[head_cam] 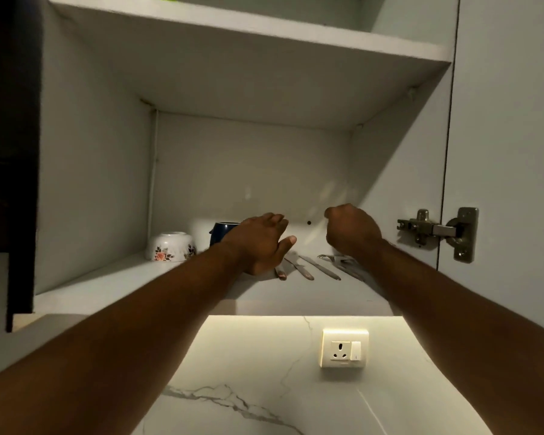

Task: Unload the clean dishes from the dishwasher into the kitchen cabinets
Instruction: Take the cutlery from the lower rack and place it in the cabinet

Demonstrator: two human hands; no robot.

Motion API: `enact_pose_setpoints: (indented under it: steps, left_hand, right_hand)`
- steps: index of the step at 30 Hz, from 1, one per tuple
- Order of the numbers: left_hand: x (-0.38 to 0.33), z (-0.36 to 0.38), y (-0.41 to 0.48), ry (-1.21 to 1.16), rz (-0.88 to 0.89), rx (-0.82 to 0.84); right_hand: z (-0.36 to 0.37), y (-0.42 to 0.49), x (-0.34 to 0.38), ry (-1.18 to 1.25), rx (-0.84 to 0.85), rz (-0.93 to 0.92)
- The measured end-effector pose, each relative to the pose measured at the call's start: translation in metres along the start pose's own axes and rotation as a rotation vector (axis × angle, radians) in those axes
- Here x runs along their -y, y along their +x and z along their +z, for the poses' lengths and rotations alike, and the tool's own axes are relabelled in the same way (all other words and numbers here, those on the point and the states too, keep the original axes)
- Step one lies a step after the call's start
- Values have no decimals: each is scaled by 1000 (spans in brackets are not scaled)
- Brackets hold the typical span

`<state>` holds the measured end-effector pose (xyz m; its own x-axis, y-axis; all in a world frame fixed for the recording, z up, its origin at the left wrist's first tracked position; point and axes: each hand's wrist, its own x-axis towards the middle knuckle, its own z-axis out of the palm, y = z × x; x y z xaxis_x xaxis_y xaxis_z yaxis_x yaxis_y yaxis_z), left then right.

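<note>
Both my arms reach into the lower shelf [114, 287] of an open white wall cabinet. A flat white board [299, 229] with a small dark hole stands at the back of the shelf. My left hand [261, 246] lies against its front with relaxed fingers and the thumb out. At the board's right end my right hand [350, 230] is curled into a fist and seems to grip it. Several knives [305, 270] and forks [335, 260] lie on the shelf under my hands. A floral white bowl [170, 246] sits upside down at the left, next to a dark blue mug [222, 232].
The cabinet door [503, 120] hangs open at the right on a metal hinge [437, 230]. An upper shelf [248, 29] spans the cabinet overhead. Below the cabinet is a lit marble wall with a socket [344, 348]. A dark unit [10, 152] borders the left.
</note>
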<state>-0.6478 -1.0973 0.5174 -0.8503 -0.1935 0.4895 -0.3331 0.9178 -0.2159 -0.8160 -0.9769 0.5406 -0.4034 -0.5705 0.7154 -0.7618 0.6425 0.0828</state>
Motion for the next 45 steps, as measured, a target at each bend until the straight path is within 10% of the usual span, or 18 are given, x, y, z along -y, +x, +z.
enact_pose_setpoints:
  steps: [9,26,45]
  left_hand:
    - [-24,-54,-53,39,-84,-145]
    - [-110,-156,-171,-296,135,-304]
    - [-395,-298,-221,-986,541,-495]
  right_hand:
    - [-73,-30,9,-122,-285,-261]
    - [-279,-168,37,-376,-355,-112]
    - [-534,-313,-66,-848,-358,157]
